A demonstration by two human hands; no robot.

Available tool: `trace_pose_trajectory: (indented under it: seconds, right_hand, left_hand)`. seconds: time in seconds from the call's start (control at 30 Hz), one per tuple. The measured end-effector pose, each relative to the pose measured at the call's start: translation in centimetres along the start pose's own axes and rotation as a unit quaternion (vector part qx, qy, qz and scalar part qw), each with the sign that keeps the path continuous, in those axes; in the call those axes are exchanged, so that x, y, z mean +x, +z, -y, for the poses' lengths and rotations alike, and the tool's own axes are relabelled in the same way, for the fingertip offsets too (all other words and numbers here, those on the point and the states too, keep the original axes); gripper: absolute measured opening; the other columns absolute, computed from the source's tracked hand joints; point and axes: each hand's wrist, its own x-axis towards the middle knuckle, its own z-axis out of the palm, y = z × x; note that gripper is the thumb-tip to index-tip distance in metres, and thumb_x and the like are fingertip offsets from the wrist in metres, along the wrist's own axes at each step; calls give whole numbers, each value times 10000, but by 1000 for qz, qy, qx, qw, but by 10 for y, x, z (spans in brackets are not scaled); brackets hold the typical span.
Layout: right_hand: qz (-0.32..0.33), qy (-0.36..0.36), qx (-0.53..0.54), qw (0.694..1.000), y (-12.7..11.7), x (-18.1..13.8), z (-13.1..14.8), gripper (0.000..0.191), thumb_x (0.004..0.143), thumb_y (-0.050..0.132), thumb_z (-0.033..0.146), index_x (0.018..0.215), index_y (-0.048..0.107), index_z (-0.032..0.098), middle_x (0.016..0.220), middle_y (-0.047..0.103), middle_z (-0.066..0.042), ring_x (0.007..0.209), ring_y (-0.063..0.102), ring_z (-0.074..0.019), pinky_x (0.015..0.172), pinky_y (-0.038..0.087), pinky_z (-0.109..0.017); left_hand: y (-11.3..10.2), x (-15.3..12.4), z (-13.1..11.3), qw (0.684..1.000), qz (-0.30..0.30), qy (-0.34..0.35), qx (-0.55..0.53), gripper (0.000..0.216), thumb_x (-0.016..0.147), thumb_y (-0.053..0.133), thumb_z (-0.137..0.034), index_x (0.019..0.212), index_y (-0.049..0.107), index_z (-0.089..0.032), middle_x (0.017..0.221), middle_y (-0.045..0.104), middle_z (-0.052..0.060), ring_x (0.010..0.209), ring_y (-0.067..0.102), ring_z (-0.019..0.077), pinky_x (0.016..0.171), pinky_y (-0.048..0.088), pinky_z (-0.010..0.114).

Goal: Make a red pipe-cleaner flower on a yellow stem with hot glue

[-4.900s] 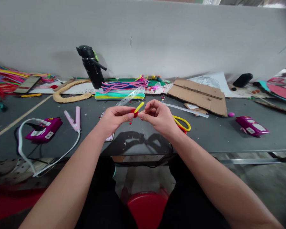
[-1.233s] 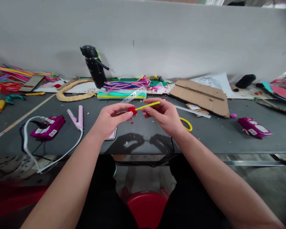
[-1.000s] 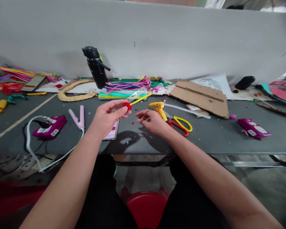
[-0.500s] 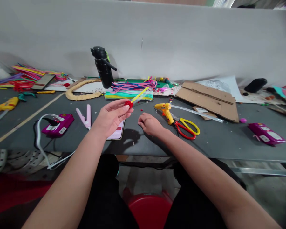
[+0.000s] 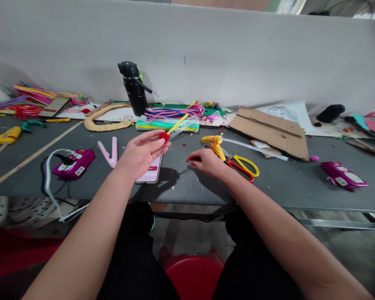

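Between the thumb and fingers of my left hand (image 5: 143, 152) is a small red fuzzy piece (image 5: 164, 136) with a yellow stem (image 5: 178, 124) pointing up and away. That hand is raised over a phone (image 5: 150, 173), whose lit screen it partly covers. My right hand (image 5: 208, 161) is low over the table, its fingers curled with the tips together. Whether anything tiny is pinched there cannot be made out. Just beyond it are a yellow glue gun (image 5: 215, 143) and scissors (image 5: 250, 164) with red and yellow handles, partly hidden by my right hand and wrist.
A pink flat iron-like tool (image 5: 112, 154) and purple power strips (image 5: 76, 163) lie left and right. Behind stand a black bottle (image 5: 134, 91), pipe cleaner bundles (image 5: 167, 125) and cardboard (image 5: 268, 129). A clear glue stick (image 5: 256, 148) extends from the glue gun.
My right hand has shifted slightly right, closer to the scissors, and its fingers have turned. My left hand has moved slightly left with the red piece. The view has shifted a little.
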Motion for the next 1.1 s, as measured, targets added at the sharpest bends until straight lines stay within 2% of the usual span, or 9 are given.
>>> trace_pose_trajectory:
  seconds: [0.1, 0.23, 0.33, 0.47, 0.57, 0.7, 0.93, 1.1]
  right_hand:
    - [9, 3, -18, 1000, 1, 0, 3, 126, 897, 655, 136, 911, 778, 155, 805, 763, -60, 744, 673, -170, 737, 476, -277]
    - [8, -4, -117, 993, 1, -1, 3, 117, 942, 653, 204, 938, 747, 135, 891, 758, -107, 822, 672, -200, 740, 445, -287]
    - [22, -18, -191, 981, 3, -3, 4, 138, 961, 607, 191, 958, 730, 128, 944, 745, -132, 890, 678, -230, 768, 442, -305]
    - [51, -22, -276, 960, 10, -7, 11, 170, 945, 553, 109, 936, 723, 120, 976, 725, -168, 911, 685, -267, 766, 449, -328]
    - [66, -34, -292, 954, 16, -10, 17, 187, 938, 536, 70, 930, 718, 112, 962, 711, -181, 897, 684, -275, 773, 458, -335]
    - [89, -59, -324, 940, 18, -17, 29, 205, 938, 513, 46, 1019, 695, 96, 998, 699, -181, 958, 679, -285, 805, 483, -334]
    - [124, -42, -364, 922, 18, -23, 58, 287, 958, 441, 29, 1080, 690, 105, 1095, 705, -161, 1041, 677, -289, 802, 526, -332]
    - [127, -54, -365, 921, 20, -20, 59, 289, 964, 435, 35, 1069, 695, 106, 1079, 715, -156, 1038, 679, -291, 814, 521, -337]
  left_hand:
    - [1, 0, 0, 1000, -1, -1, 0, 316, 699, 869, -164, 1006, 799, -197, 987, 796, 55, 893, 769, 182, 844, 610, 276]
    - [3, -1, -2, 999, -15, -17, -32, 257, 734, 847, -212, 982, 791, -172, 949, 790, 63, 879, 772, 198, 796, 618, 271]
    - [5, -1, -1, 998, -30, -23, -49, 216, 769, 826, -264, 955, 775, -166, 961, 789, 74, 888, 775, 214, 771, 618, 280]
    - [6, 0, 2, 999, -33, -13, -39, 226, 734, 864, -240, 932, 761, -198, 903, 790, 45, 865, 777, 207, 764, 605, 289]
    - [7, -1, 3, 999, -22, -8, -24, 286, 715, 887, -248, 970, 766, -202, 921, 789, 41, 880, 774, 204, 773, 597, 288]
    - [8, -1, 3, 1000, -22, -8, -21, 346, 696, 902, -254, 1013, 775, -200, 946, 786, 42, 882, 773, 202, 783, 594, 290]
    - [7, 1, 6, 1000, -16, -6, -23, 307, 679, 915, -264, 953, 793, -199, 904, 780, 30, 857, 771, 195, 780, 602, 286]
    - [7, 1, 7, 1000, 0, -2, -19, 281, 704, 903, -270, 957, 800, -208, 908, 778, 26, 873, 769, 189, 780, 603, 272]
